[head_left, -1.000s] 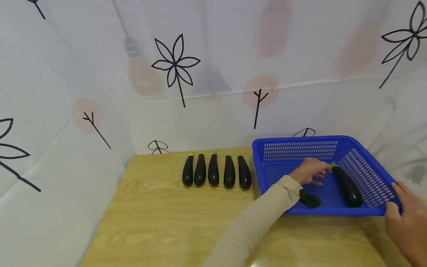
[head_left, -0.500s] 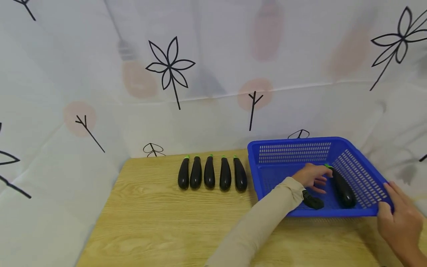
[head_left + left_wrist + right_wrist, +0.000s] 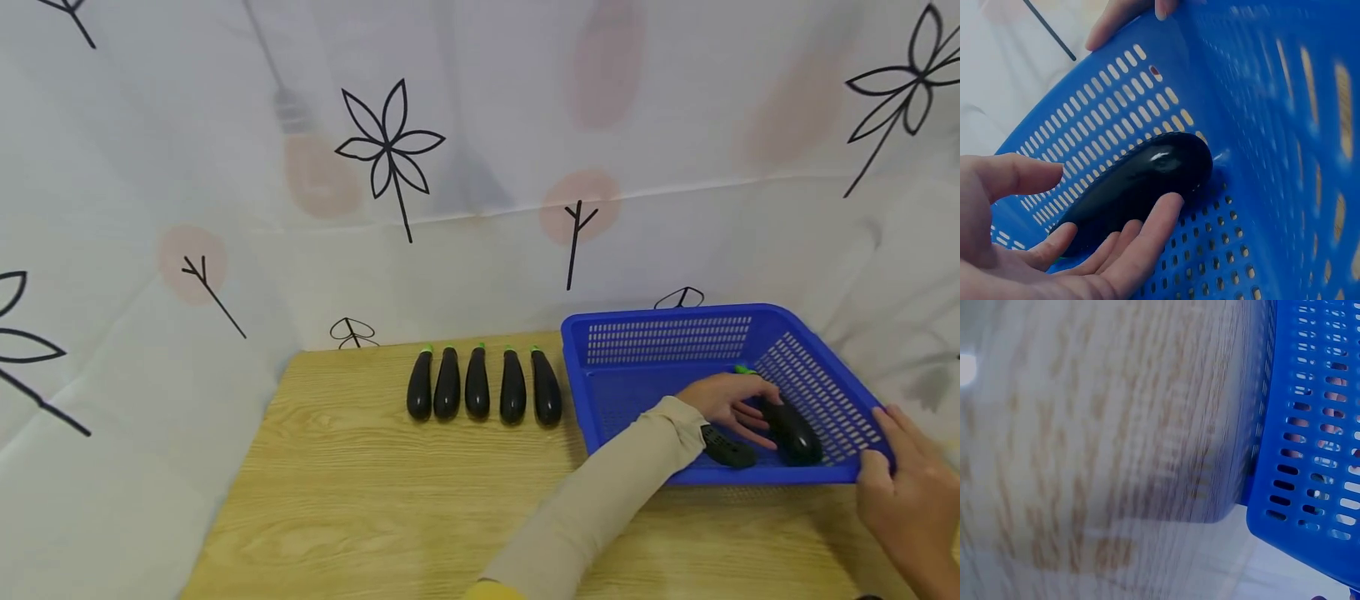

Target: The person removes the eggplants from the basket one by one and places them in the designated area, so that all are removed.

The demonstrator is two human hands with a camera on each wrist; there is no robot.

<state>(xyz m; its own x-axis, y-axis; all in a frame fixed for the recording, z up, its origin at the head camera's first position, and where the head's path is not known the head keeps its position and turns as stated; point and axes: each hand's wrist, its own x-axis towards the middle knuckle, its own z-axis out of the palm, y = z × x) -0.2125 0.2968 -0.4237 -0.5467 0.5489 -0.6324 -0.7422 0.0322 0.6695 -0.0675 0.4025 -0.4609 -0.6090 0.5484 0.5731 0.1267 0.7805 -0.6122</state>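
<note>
Inside the blue plastic basket [image 3: 667, 315], a glossy dark eggplant [image 3: 798, 437] lies along the right wall. My left hand [image 3: 727, 398] reaches over its upper part, near the green stem end. In the left wrist view the fingers [image 3: 1154, 234] spread loosely along one side of the eggplant, and the thumb [image 3: 1022, 175] stands apart on the other. Whether a fingertip touches the skin, I cannot tell. My right hand [image 3: 911, 496] grips the basket's near right corner, thumb over the rim. The right wrist view shows the basket's outer wall [image 3: 1300, 425], tilted up off the table.
Several eggplants [image 3: 477, 387] lie in a neat row left of the basket, stems toward the back. They rest on a wood-grain table [image 3: 337, 483]. A white printed cloth [image 3: 480, 192] hangs behind the table. A black perforated piece [image 3: 727, 450] sits at my left wrist.
My left hand has moved right and slightly nearer, from beside the eggplant's stem to over its upper part. The right hand keeps its grip on the basket. The head view shifts slightly.
</note>
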